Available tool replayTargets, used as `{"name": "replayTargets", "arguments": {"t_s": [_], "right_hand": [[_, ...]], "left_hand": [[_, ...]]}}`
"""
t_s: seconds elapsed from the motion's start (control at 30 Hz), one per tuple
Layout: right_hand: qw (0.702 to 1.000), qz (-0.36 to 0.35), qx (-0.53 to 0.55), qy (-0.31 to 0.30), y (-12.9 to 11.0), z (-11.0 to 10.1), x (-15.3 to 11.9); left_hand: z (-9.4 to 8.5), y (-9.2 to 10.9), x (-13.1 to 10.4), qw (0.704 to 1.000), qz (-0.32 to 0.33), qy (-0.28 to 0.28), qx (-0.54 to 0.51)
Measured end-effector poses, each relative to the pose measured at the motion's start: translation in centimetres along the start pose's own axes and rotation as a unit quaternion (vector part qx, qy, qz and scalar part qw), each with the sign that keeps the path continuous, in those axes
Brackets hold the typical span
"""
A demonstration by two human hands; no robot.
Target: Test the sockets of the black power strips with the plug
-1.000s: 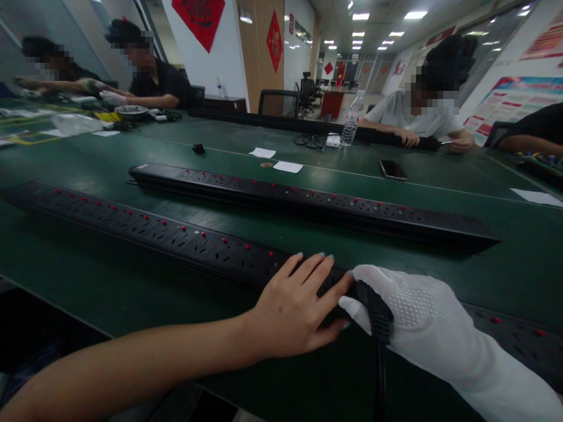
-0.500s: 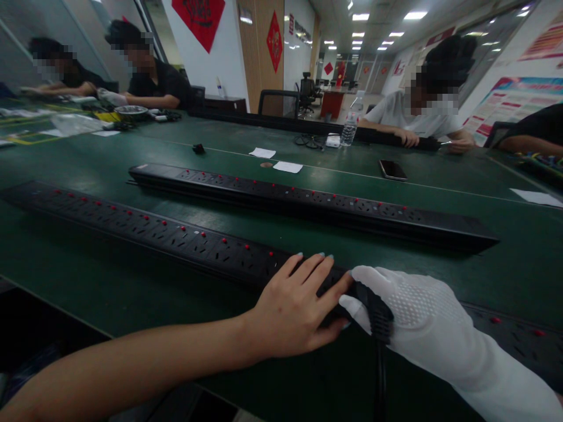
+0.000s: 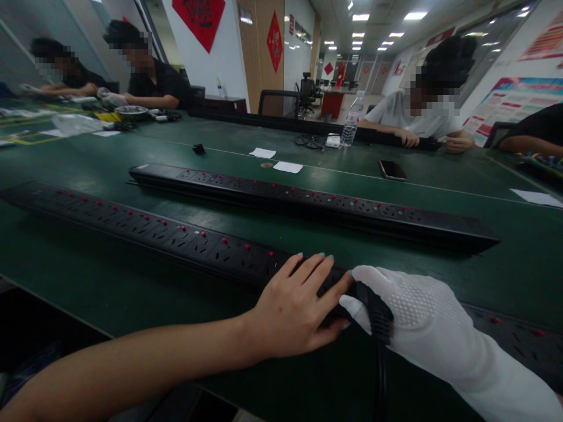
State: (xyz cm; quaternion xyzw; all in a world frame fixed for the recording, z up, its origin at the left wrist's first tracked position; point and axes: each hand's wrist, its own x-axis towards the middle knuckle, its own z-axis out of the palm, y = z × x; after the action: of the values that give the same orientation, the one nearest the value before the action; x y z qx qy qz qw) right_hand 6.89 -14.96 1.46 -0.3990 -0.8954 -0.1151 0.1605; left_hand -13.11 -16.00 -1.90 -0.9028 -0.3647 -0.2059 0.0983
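A long black power strip (image 3: pixel 176 234) with red lights and sockets runs across the near side of the green table (image 3: pixel 109 258). My bare left hand (image 3: pixel 299 308) lies on top of it, fingers spread and thumb along its near side. My right hand (image 3: pixel 409 299), in a white dotted glove, is closed on a black plug (image 3: pixel 372 302) at the strip, beside my left fingertips. From the plug a black cable (image 3: pixel 380 375) hangs down. Where plug and strip meet is hidden by my fingers.
Behind lies a second black power strip (image 3: pixel 308 202). Farther back are white papers (image 3: pixel 288 167), a phone (image 3: pixel 393 170), a water bottle (image 3: pixel 350 123) and a small black part (image 3: pixel 199 149). Several people sit around the table; one touches another long black strip (image 3: pixel 373 136).
Both my hands keep their place on the strip and the plug. Across the table, the right hand of the picture's white-shirted person has shifted slightly.
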Motion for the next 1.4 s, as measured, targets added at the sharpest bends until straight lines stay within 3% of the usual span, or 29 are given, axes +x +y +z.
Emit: {"name": "replayTargets", "arguments": {"t_s": [0.37,0.57,1.4], "right_hand": [[1.0,0.001,-0.006,0.008,-0.03,0.18,-0.04],[0.998,-0.012,-0.038,0.051,-0.05,0.13,-0.24],[1.0,0.006,0.004,-0.001,-0.33,-0.13,0.11]], "left_hand": [[0.08,0.0,-0.09,1.0,0.0,0.0,0.002],[-0.03,0.06,-0.02,1.0,-0.002,-0.006,-0.001],[0.1,-0.09,-0.03,1.0,0.001,0.005,0.002]]}}
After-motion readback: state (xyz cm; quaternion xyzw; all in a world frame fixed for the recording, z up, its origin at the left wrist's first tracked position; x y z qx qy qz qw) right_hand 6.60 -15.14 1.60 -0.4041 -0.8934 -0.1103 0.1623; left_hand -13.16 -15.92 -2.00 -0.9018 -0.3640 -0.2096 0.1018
